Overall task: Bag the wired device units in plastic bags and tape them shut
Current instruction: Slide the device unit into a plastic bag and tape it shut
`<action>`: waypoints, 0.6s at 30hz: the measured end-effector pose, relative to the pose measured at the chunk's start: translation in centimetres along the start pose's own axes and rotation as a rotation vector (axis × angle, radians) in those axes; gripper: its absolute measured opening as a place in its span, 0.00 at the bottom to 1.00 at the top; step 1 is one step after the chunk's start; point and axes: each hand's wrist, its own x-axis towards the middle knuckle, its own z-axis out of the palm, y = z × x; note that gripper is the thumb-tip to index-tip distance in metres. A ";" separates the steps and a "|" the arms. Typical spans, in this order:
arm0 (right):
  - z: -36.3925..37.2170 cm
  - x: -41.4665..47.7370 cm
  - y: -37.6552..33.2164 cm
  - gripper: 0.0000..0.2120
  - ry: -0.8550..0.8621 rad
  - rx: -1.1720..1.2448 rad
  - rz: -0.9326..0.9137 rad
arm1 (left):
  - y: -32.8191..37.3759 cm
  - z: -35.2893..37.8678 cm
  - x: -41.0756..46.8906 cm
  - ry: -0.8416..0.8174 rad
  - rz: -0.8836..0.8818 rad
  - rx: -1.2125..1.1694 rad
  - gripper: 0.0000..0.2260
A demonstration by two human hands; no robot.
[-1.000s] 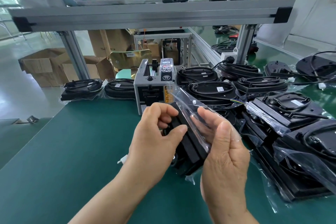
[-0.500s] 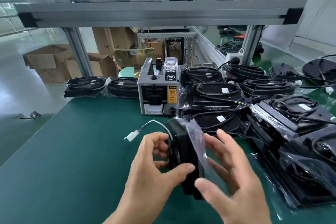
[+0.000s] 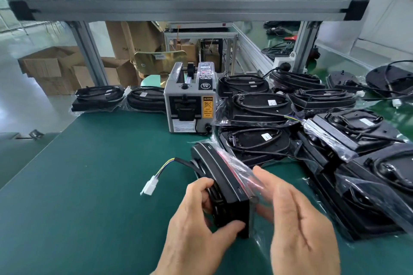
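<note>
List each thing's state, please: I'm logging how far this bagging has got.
left hand: grips the device unit's near end.
right hand: fingers straight, against the plastic bag.
device unit: held on edge, no tape seen.
plastic bag: loose along the unit's right face.
white connector: outside the bag, on its wire.
tape dispenser: upright behind the unit.
stacked units: bagged, lying at the right.

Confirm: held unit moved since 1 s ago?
Yes. The held unit came down and nearer: earlier it overlapped the tape dispenser, now it's clear below it.
</note>
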 end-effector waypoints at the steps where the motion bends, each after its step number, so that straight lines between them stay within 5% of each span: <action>1: -0.1 -0.3 0.0 0.18 -0.002 0.064 0.090 | -0.1 0.0 0.0 -0.010 0.001 0.002 0.34; 8: 0.2 -0.7 0.9 0.22 -0.148 0.089 0.131 | 0.1 -0.6 0.3 -0.060 0.061 0.100 0.32; 12: 0.3 -0.5 1.2 0.06 -0.077 0.045 0.052 | 0.5 -2.6 1.8 -0.138 0.180 0.289 0.29; 15: -0.1 -0.3 1.4 0.17 -0.114 0.127 0.037 | 0.9 -3.6 3.0 -0.177 0.191 0.321 0.27; 18: -0.1 -0.1 1.0 0.41 -0.175 0.423 0.286 | 0.8 -3.6 3.3 -0.237 0.129 0.323 0.29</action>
